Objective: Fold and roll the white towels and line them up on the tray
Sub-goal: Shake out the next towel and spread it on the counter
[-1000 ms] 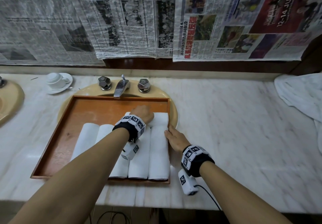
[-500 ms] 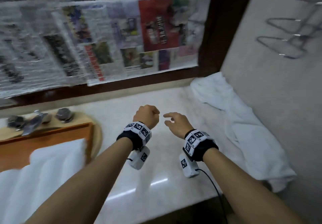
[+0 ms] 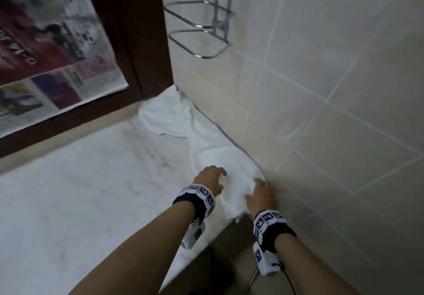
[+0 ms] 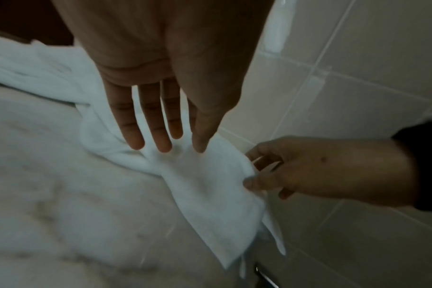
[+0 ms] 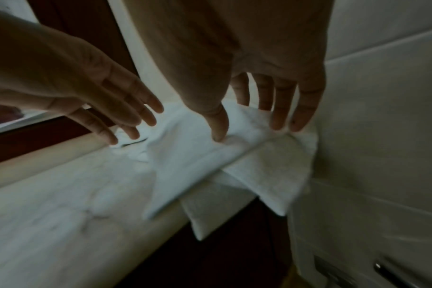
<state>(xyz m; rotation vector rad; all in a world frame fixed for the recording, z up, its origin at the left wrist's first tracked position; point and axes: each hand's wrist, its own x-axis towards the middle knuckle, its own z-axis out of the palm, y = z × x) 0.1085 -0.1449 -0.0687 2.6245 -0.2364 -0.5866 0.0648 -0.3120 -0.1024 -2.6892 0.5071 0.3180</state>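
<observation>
Loose towel [image 3: 207, 148] lies crumpled on the counter [image 3: 87, 187] against the tiled wall [image 3: 321, 102], one corner hanging over the front edge. Left hand [image 3: 210, 179] hovers above it, fingers straight and spread, holding nothing. Right hand [image 3: 261, 195] has thumb and fingertips pressing the cloth by the wall, not clearly pinching. Best to take two corners, lift clear, spread flat before folding. Tray not in view.
</observation>
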